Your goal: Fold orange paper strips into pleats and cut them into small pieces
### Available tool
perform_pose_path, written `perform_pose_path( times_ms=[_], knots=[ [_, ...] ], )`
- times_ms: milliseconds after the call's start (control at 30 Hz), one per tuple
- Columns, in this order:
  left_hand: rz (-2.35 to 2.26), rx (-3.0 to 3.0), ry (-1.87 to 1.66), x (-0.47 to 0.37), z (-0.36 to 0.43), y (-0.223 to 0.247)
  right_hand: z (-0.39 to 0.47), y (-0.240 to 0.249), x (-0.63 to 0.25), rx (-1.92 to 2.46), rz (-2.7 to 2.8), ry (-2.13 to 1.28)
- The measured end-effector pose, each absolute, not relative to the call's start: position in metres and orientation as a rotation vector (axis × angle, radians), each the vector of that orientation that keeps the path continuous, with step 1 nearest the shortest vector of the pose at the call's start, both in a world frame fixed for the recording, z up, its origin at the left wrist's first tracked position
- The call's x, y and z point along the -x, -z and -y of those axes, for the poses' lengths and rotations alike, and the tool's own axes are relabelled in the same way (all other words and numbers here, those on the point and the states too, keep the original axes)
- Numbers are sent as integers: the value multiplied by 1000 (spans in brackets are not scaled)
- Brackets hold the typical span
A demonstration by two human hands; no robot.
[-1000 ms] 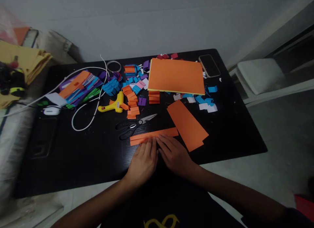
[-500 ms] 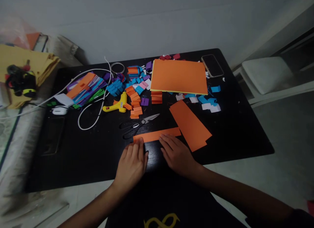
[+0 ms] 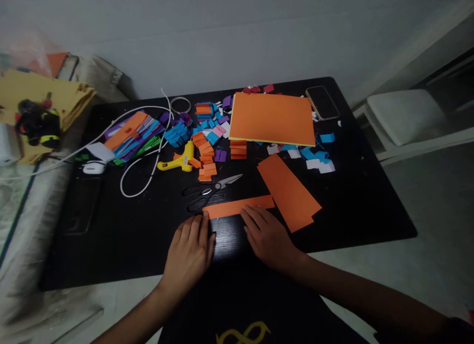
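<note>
A narrow orange paper strip (image 3: 225, 208) lies on the black table, below the scissors (image 3: 213, 186). My left hand (image 3: 189, 243) rests at the strip's left end, fingertips on its edge, fingers laid flat. On the strip's right part lie the fingertips of my right hand (image 3: 264, 235), its fingers stretched out and flat. Wider orange paper pieces (image 3: 291, 193) overlap just to the right of the strip. Above them sits a stack of large orange sheets (image 3: 272, 118) with a yellow edge beneath.
A yellow glue gun (image 3: 181, 159), folded paper pieces (image 3: 205, 149), a looping white cable (image 3: 125, 177) and a white case (image 3: 94, 168) lie on the left. One phone (image 3: 322, 102) is at the back right; a dark phone (image 3: 83, 206) lies far left.
My left hand has slid left along the strip to its left end, uncovering more of it. My right hand stays on the strip. The whole view has shifted slightly.
</note>
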State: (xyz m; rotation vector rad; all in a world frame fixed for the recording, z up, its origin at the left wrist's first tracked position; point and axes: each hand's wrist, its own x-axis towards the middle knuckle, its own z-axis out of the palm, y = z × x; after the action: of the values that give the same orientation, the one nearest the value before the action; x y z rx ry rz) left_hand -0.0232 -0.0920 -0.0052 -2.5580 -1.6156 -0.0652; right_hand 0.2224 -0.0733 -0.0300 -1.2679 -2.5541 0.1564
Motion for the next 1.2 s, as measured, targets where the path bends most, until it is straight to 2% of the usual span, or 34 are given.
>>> perform_pose_path(
  times_ms=[133,333,600,900,1200],
  knots=[
    [1731,2545,185,3,92,6,75,28,-216,1351,2576,-189],
    [1550,2766,425,-28,100,33,76,28,-213,1364,2583,-182],
    [1636,2774,309,-27,99,36,76,31,-217,1384,2444,-291],
    [1641,2712,280,-37,90,31,77,24,-258,1613,2355,-115],
    [1599,2558,132,-10,86,17,75,27,-264,1607,2323,-90]
  ],
)
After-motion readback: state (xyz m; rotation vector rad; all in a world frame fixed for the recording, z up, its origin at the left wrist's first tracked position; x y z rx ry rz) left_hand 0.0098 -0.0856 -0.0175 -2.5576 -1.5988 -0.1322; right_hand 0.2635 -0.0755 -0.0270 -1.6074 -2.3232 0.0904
